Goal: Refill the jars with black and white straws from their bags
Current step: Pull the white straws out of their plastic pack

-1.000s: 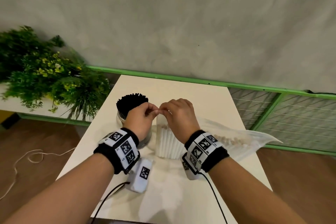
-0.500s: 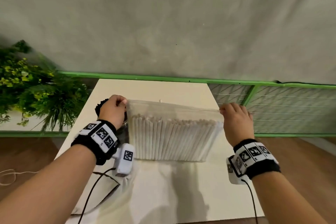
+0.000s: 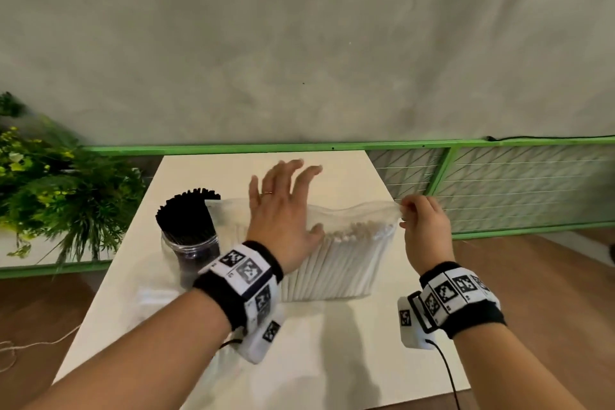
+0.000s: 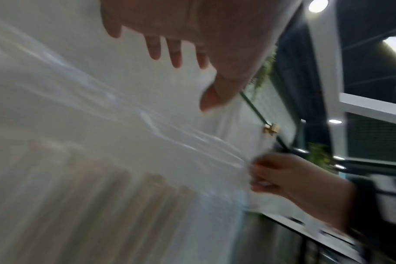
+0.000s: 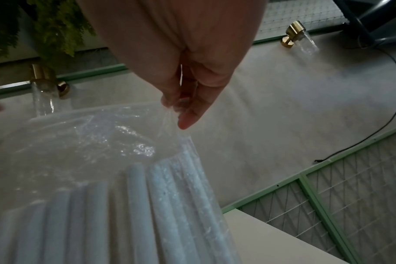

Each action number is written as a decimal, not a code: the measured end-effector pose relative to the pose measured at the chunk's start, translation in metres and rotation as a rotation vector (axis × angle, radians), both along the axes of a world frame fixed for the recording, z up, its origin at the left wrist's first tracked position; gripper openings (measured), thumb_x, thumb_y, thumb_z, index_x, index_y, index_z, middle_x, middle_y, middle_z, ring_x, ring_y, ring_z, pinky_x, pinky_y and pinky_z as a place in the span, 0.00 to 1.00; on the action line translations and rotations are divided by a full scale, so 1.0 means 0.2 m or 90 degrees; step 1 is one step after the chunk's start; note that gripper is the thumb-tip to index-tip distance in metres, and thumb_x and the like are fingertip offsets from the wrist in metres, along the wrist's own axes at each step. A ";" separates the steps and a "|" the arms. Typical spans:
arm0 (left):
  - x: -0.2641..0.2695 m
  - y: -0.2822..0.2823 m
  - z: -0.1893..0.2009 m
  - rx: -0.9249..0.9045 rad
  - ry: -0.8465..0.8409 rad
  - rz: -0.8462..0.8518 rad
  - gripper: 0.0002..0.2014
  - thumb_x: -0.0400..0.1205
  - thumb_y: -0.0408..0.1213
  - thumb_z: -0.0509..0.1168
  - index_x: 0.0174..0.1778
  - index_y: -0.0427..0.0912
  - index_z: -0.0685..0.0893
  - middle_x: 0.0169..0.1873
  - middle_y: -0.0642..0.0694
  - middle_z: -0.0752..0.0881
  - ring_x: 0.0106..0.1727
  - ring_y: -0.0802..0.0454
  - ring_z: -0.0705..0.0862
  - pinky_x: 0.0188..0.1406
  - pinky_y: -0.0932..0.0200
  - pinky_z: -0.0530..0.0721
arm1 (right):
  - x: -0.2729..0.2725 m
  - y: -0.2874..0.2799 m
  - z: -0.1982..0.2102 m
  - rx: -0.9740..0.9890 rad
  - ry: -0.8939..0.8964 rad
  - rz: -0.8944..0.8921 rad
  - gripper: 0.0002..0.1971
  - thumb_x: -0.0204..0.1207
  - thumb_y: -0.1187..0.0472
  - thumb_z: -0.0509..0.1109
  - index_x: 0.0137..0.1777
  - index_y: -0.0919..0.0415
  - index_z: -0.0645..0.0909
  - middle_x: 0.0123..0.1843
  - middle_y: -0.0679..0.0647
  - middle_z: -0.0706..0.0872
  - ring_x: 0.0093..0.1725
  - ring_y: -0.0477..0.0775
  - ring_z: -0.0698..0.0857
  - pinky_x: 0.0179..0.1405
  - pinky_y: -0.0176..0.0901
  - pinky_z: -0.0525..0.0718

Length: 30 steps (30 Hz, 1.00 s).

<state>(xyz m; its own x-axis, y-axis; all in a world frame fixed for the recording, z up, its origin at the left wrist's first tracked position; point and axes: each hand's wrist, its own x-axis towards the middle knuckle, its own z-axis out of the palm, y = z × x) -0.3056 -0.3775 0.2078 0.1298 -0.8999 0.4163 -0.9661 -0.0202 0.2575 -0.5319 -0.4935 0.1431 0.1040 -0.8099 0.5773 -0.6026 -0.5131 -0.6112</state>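
Here, a green plant (image 3: 50,203) is seen off the left edge of the desk (image 3: 332,359). Near the left edge of the desk, toward the far side, a clear jar (image 3: 191,251) is stood upright. It is packed with black straws (image 3: 186,215), and their tops are seen well above the rim.

Just beside the jar, a clear plastic bag (image 3: 352,220) is held upright on the desk, in the middle. White straws (image 3: 336,266) are stood inside it in a row, side by side. The bottom of the bag is rested on the desk.

The left hand (image 3: 283,213) is spread wide over the top of the bag, with the fingers straight and apart. Nothing is gripped by it. The thumb is laid close to the tops of the white straws, but whether they are touched cannot be told. In the left wrist view the picture is blurred.

The top right corner of the bag is pinched by the right hand (image 3: 424,228). The plastic is squeezed between the thumb and the fingertips (image 5: 188,119), and the top edge is pulled up there.

Behind the far edge of the desk, a green rail (image 3: 266,147) and a grey wall (image 3: 299,43) are seen. A wire fence (image 3: 515,186) is seen past the right edge.
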 end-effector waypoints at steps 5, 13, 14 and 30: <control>-0.12 -0.26 -0.11 0.317 -0.210 -0.086 0.44 0.73 0.50 0.73 0.79 0.47 0.56 0.61 0.43 0.81 0.63 0.41 0.80 0.58 0.46 0.75 | 0.02 0.04 0.06 -0.018 -0.027 0.021 0.10 0.79 0.77 0.60 0.50 0.68 0.82 0.46 0.54 0.78 0.38 0.55 0.80 0.42 0.56 0.86; 0.04 -0.29 -0.07 0.298 -0.063 -0.136 0.11 0.77 0.46 0.68 0.50 0.47 0.80 0.51 0.42 0.87 0.55 0.40 0.83 0.45 0.55 0.76 | -0.08 0.14 0.03 0.061 -0.139 -0.045 0.19 0.78 0.63 0.70 0.68 0.62 0.74 0.58 0.52 0.75 0.54 0.48 0.78 0.59 0.38 0.77; 0.06 -0.27 -0.04 0.276 -0.009 -0.121 0.11 0.76 0.47 0.69 0.50 0.48 0.81 0.50 0.43 0.87 0.55 0.41 0.83 0.44 0.55 0.76 | -0.11 0.16 -0.01 0.104 -0.187 -0.084 0.24 0.78 0.59 0.71 0.72 0.61 0.70 0.61 0.51 0.72 0.60 0.52 0.77 0.63 0.46 0.77; 0.28 -0.03 -0.05 0.092 0.763 -0.149 0.35 0.60 0.52 0.82 0.61 0.40 0.83 0.54 0.46 0.89 0.59 0.49 0.87 0.68 0.46 0.78 | 0.07 0.16 0.12 0.364 -0.486 0.285 0.41 0.58 0.38 0.82 0.64 0.67 0.80 0.59 0.57 0.89 0.62 0.56 0.86 0.63 0.53 0.83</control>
